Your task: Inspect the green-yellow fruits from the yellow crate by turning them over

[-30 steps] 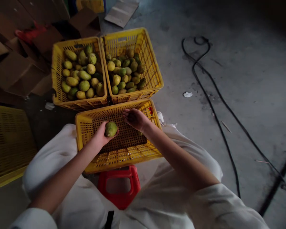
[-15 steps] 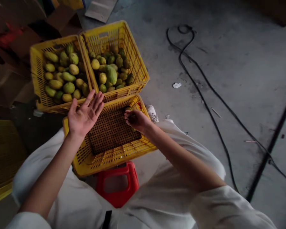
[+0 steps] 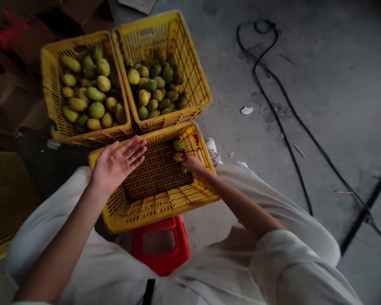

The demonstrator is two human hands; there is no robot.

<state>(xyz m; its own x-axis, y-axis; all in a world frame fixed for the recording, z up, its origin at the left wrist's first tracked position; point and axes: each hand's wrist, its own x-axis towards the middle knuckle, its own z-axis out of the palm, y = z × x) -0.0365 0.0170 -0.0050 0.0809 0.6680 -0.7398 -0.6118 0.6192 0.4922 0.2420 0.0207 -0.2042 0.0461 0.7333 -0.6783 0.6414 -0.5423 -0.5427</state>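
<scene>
My right hand [image 3: 193,163] is at a small yellow oval fruit [image 3: 178,157], inside the right end of the yellow slatted plastic crate [image 3: 161,211].
Whether those fingers grip it I cannot tell; my left hand [image 3: 111,167] is open, palm up, over the crate's left rim; two yellow fruit-filled crates [image 3: 178,116] press in beyond; a red plastic stool [image 3: 181,243] shows below the near edge; brown cardboard boxes [image 3: 15,97] crowd the left, a black looping cable [image 3: 258,62] the right floor; a red label [image 3: 195,139] inside my crate is unreadable.
</scene>
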